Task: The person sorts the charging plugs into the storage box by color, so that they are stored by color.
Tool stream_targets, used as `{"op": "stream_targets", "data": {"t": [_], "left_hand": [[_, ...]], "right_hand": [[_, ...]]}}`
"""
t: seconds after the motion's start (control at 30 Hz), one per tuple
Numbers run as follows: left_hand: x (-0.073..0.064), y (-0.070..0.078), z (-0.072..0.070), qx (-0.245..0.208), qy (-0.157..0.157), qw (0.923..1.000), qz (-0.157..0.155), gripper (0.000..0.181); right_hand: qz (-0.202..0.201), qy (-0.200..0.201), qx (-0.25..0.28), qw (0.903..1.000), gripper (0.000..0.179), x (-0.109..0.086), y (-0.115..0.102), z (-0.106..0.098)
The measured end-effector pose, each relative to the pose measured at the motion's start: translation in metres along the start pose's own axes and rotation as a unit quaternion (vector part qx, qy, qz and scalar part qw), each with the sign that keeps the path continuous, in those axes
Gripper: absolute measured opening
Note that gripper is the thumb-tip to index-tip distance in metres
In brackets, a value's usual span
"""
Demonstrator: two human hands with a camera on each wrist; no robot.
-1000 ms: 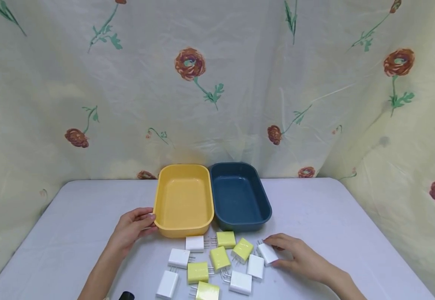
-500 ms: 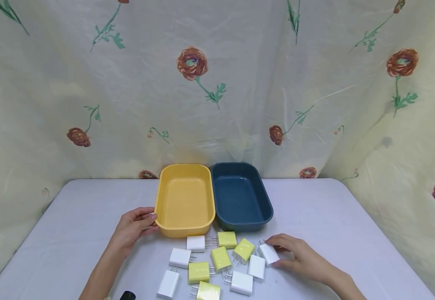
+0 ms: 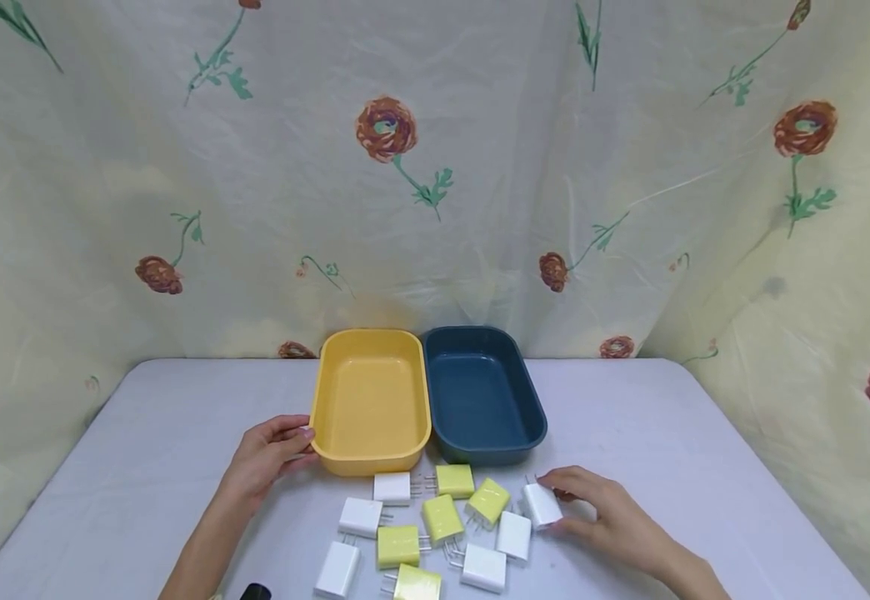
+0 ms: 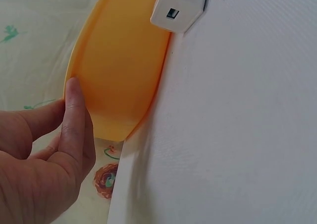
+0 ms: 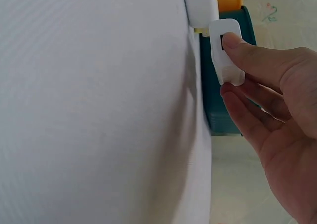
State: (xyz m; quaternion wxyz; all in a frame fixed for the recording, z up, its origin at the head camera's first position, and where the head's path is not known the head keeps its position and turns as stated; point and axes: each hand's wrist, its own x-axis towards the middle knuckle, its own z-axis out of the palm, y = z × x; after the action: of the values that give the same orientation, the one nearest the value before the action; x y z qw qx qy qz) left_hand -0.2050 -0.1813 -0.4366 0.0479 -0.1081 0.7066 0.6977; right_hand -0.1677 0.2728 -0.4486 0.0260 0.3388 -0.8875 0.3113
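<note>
At the left side of the yellow tray (image 3: 371, 400), my left hand (image 3: 266, 458) holds the near-left rim. In the left wrist view its fingers (image 4: 73, 105) lie against the tray's outer wall, and the thumb tip is hidden at the rim. My right hand (image 3: 600, 512) pinches a white charger plug (image 3: 541, 506), prongs pointing away. In the right wrist view the thumb presses the port end of this white plug (image 5: 228, 60). Beside it lies another white plug (image 3: 513, 535). Several yellow plugs (image 3: 442, 518) and white plugs (image 3: 361, 517) lie between the hands.
A dark blue tray (image 3: 532, 417) stands against the yellow tray's right side, both near the table's back edge. Behind them hangs a flowered curtain (image 3: 465, 208). A small black object (image 3: 256, 592) shows at the bottom edge. White cloth (image 3: 180, 450) covers the table.
The right hand has tipped and shifted the white charger plug slightly to the right, away from the neighbouring white plug. The left hand keeps its place at the yellow tray.
</note>
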Motion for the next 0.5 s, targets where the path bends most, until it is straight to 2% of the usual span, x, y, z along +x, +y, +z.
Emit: {"op": "stream_targets", "data": {"t": [0.23, 0.5], "left_hand": [[0.001, 0.000, -0.001, 0.001, 0.000, 1.0000, 0.005, 0.036], [0.001, 0.000, -0.003, -0.018, -0.018, 0.9997, 0.006, 0.037]], "right_hand": [[0.006, 0.009, -0.006, 0.9999, 0.047, 0.001, -0.009, -0.008], [0.021, 0.016, -0.003, 0.9997, 0.049, 0.003, -0.014, -0.008]]}}
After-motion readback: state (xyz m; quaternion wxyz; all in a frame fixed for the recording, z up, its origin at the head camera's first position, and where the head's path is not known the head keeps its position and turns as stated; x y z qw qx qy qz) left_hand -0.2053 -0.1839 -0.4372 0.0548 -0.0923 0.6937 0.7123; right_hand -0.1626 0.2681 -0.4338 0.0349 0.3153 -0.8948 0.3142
